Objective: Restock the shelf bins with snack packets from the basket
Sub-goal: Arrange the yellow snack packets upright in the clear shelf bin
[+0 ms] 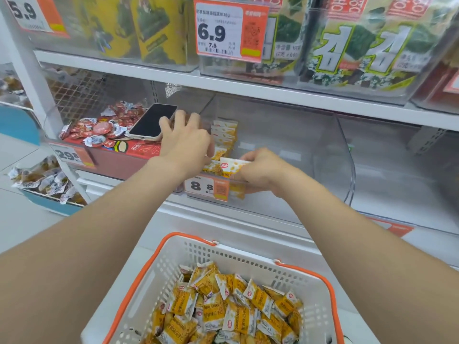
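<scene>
We see the right hand pinching a yellow-and-white snack packet at the front left corner of the clear shelf bin, beside a short row of upright packets. The left hand, fingers spread and gripping nothing, rests over that row, just beside a phone. Below, the white basket with orange handles holds a heap of packets.
</scene>
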The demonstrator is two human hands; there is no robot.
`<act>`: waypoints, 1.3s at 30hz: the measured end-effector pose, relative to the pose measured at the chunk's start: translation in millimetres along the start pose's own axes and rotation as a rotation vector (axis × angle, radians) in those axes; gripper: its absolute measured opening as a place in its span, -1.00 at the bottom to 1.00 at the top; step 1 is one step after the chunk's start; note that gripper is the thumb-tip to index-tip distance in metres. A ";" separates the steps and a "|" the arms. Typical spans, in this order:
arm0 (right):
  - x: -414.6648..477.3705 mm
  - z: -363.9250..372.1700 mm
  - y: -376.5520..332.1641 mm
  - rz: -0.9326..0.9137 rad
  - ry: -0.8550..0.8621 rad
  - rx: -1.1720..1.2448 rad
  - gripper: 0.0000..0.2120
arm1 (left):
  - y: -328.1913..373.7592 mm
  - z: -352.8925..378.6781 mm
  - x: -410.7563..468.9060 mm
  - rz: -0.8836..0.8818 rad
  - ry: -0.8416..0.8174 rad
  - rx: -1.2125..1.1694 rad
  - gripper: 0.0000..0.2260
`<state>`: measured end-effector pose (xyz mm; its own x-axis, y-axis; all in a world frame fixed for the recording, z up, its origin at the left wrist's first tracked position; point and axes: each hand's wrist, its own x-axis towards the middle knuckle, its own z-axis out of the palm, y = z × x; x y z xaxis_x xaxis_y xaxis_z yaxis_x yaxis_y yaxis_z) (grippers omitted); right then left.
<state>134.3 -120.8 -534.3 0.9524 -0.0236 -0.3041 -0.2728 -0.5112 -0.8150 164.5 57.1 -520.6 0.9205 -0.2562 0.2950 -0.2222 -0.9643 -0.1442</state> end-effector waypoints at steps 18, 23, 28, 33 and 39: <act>39.2 12.9 -4.0 0.057 -0.178 -0.047 -0.77 | -2.2 15.9 18.0 0.047 -0.016 0.243 -0.86; 38.7 15.7 -10.0 -0.050 -0.048 -0.108 -0.63 | -5.7 17.6 16.9 0.019 0.032 0.186 -0.89; 43.1 23.1 -11.5 -0.082 0.060 -0.156 -0.67 | -8.9 16.4 16.3 0.014 0.042 0.089 -0.91; 48.0 36.7 -17.4 -0.138 0.095 -0.181 -0.70 | -16.7 18.2 11.8 -0.016 0.023 -0.112 -0.92; 54.9 44.0 -18.6 -0.023 0.082 -0.146 -0.33 | -24.0 13.4 -3.8 -0.027 0.082 -0.306 -0.75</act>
<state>185.6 -74.8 -557.5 0.9678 -0.0773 -0.2396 -0.2335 -0.6319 -0.7391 170.6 82.1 -530.9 0.9011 -0.2228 0.3719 -0.2959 -0.9430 0.1520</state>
